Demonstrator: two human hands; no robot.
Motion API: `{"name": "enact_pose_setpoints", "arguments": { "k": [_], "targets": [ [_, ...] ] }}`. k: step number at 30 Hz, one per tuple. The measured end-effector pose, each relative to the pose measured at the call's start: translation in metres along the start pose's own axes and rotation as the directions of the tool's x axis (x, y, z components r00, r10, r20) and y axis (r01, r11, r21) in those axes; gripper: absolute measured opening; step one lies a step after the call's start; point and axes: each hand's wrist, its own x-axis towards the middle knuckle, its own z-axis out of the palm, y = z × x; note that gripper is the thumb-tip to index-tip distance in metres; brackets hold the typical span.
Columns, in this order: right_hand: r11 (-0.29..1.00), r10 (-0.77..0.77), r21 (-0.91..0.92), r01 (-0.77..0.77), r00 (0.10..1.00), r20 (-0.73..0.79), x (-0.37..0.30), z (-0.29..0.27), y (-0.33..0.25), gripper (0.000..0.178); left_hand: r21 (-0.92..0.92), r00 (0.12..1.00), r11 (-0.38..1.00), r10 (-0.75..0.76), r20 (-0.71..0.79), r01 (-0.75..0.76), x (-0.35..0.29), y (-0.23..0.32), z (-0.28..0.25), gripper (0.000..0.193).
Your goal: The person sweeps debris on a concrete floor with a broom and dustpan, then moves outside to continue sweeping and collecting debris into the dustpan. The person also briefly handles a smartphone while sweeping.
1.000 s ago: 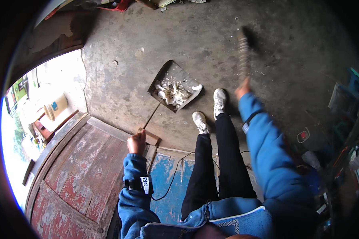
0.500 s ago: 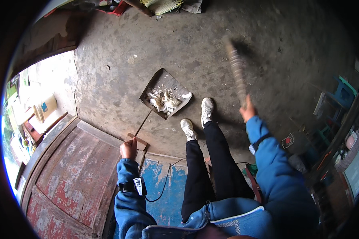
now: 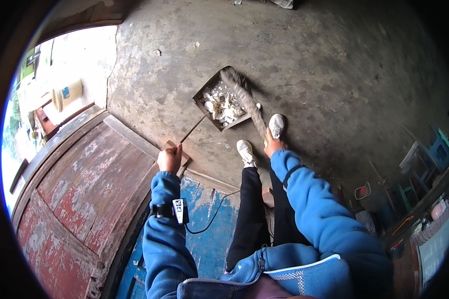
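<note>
My left hand (image 3: 170, 158) is closed round the thin handle (image 3: 194, 127) of a metal dustpan (image 3: 210, 82) lying on the floor. White and pale scraps (image 3: 226, 106) are heaped in the pan. With my right hand (image 3: 273, 143) I grip the near end of a short, greyish-brown broom (image 3: 248, 101). Its far end, slightly blurred, reaches over the pan's far right side and hides part of it; whether it touches the scraps I cannot tell. One small white piece (image 3: 258, 105) shows at the pan's right edge, beside the broom.
My white shoes (image 3: 246, 152) stand on the stained concrete floor just nearer than the pan. Worn red wooden boards (image 3: 80, 192) and a peeling blue panel (image 3: 204, 224) lie to the left and below. Small stools (image 3: 439, 149) stand at the right. A pale bucket (image 3: 69, 94) is by the bright opening.
My right hand has swung left with the broom, from over the floor at the right to over the dustpan. The left hand keeps its hold on the handle. The view has shifted.
</note>
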Motion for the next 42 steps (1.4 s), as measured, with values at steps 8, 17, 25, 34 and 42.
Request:
{"name": "enact_pose_setpoints", "arguments": {
  "k": [8,17,25,34,42],
  "targets": [
    [0.983,0.039,0.182,-0.008,0.985,-0.167,-0.097,0.033,0.09,0.081,-0.042,0.994,0.998,0.032,-0.103,-0.037,-0.004,-0.012,0.008,0.041],
    [0.343,0.617,0.914,-0.216,0.785,-0.046,-0.092,0.026,0.248,0.061,-0.127,0.973,0.97,0.189,-0.136,-0.206,-0.051,-0.05,0.013,0.041],
    [0.142,0.618,0.983,-0.119,0.786,0.006,-0.017,0.023,0.235,0.028,-0.11,0.939,0.951,0.258,-0.227,-0.288,-0.058,-0.078,0.001,0.048],
    [0.96,0.092,0.271,-0.067,0.992,-0.083,-0.085,0.165,0.009,0.082,-0.009,0.976,0.984,0.174,-0.133,-0.176,-0.059,-0.087,0.01,0.042],
    [0.894,0.124,0.448,-0.026,0.974,-0.19,-0.124,0.085,0.069,0.075,-0.095,0.997,0.993,0.069,-0.044,-0.073,-0.1,-0.139,0.048,0.04]
  ]
}}
